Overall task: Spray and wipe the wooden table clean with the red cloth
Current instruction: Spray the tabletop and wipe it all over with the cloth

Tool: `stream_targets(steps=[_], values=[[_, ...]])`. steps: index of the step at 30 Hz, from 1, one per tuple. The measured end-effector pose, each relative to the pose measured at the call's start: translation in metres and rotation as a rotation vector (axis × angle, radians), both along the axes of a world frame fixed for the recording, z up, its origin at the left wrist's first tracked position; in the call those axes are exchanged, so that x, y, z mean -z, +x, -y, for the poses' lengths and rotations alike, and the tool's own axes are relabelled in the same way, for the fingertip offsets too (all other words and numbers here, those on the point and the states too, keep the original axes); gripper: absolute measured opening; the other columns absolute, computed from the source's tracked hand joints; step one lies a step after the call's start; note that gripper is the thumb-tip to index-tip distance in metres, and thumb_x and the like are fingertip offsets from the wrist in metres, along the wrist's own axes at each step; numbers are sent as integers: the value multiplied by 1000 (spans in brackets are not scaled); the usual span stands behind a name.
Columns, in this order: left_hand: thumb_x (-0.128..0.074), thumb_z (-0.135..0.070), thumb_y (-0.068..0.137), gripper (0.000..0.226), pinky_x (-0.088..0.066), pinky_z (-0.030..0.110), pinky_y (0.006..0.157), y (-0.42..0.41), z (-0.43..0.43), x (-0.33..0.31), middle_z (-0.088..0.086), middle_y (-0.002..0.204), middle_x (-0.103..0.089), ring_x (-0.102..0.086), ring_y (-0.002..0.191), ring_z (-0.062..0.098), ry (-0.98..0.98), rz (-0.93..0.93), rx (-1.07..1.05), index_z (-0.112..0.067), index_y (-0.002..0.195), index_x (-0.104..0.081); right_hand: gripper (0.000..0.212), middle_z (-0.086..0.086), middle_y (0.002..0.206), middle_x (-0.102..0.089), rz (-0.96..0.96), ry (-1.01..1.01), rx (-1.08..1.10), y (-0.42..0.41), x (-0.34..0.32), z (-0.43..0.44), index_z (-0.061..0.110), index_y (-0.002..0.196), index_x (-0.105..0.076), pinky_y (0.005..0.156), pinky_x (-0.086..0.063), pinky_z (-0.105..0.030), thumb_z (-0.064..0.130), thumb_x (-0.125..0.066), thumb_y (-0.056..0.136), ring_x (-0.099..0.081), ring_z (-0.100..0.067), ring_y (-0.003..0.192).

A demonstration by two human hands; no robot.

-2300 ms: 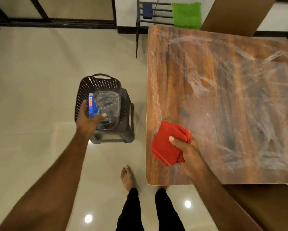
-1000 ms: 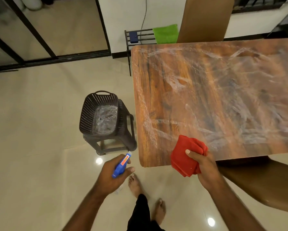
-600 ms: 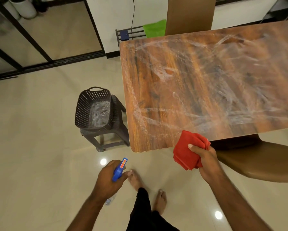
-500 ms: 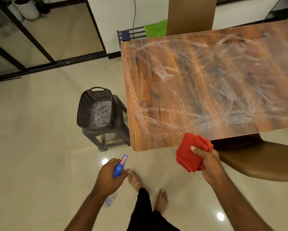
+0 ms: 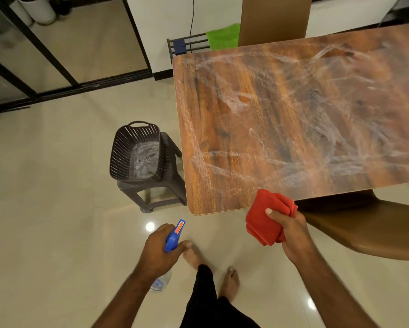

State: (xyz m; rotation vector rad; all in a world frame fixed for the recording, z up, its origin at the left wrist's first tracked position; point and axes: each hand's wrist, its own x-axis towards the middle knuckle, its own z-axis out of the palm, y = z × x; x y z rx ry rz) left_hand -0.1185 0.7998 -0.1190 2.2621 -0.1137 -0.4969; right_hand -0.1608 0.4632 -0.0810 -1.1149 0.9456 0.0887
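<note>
The wooden table [image 5: 293, 119] fills the upper right, its top streaked with whitish smears. My right hand [image 5: 291, 235] grips the folded red cloth [image 5: 262, 221] just off the table's near edge, beside its near left corner. My left hand [image 5: 159, 252] holds a spray bottle [image 5: 175, 235] by its blue trigger head, nozzle pointing up toward the table; the clear bottle body hangs below my wrist. Both hands are over the floor, not touching the table.
A dark perforated basket [image 5: 118, 150] sits on a dark plastic stool [image 5: 172, 188] left of the table. A brown chair seat [image 5: 364, 228] juts out under the near edge at right. A chair back [image 5: 273, 18] and a rack with a green cloth [image 5: 222, 37] stand behind.
My left hand lifted the spray bottle out of the basket and brought it down near my body. My right hand with the red cloth came off the table's edge. The view has pulled back.
</note>
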Motion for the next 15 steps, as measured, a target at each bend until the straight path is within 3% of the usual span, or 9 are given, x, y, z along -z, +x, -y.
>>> stream_targets(steps=[3, 5, 8, 10, 12, 15], values=[[-66, -71, 73, 49, -54, 30, 68, 1, 0, 3, -8, 80, -59, -58, 70, 19, -38, -2, 40, -27, 91, -58, 51, -9, 115, -76, 6, -23, -20, 10, 2, -4, 26, 125, -67, 82, -60, -55, 12, -82, 78, -73, -36, 105], [-67, -69, 73, 48, -53, 29, 67, 4, -1, 4, -6, 78, -58, -57, 68, 19, -47, -10, 15, -26, 89, -57, 49, -6, 113, -77, 9, -41, -31, 17, 3, -7, 26, 125, -67, 81, -61, -54, 9, -81, 82, -73, -34, 103], [-77, -50, 77, 34, -49, 26, 61, 11, -2, 5, -7, 67, -51, -49, 59, 16, -15, -12, -42, -28, 77, -51, 51, -6, 115, -75, 16, -66, -43, 27, 5, -12, 25, 129, -65, 75, -62, -48, 7, -80, 84, -73, -32, 102], [-79, -42, 79, 29, -49, 25, 63, 17, -3, 4, -7, 70, -54, -52, 61, 17, 13, -14, -60, -28, 80, -53, 48, -5, 115, -74, 17, -117, -62, 34, 8, -15, 29, 125, -66, 79, -63, -49, 6, -81, 84, -73, -31, 103], [-78, -42, 80, 28, -51, 23, 68, 23, -4, 2, -6, 80, -62, -59, 69, 19, 3, -21, -71, -25, 92, -59, 45, 0, 111, -75, 15, -224, -101, 41, 11, -19, 32, 121, -67, 85, -62, -49, 7, -80, 87, -72, -26, 101], [-77, -43, 79, 32, -49, 15, 69, 32, -6, -1, -8, 87, -65, -63, 76, 18, -35, -55, -87, -25, 99, -60, 51, 11, 116, -69, -37, -553, -230, 52, 15, -30, 25, 139, -61, 96, -57, -43, 15, -78, 91, -67, -16, 104]])
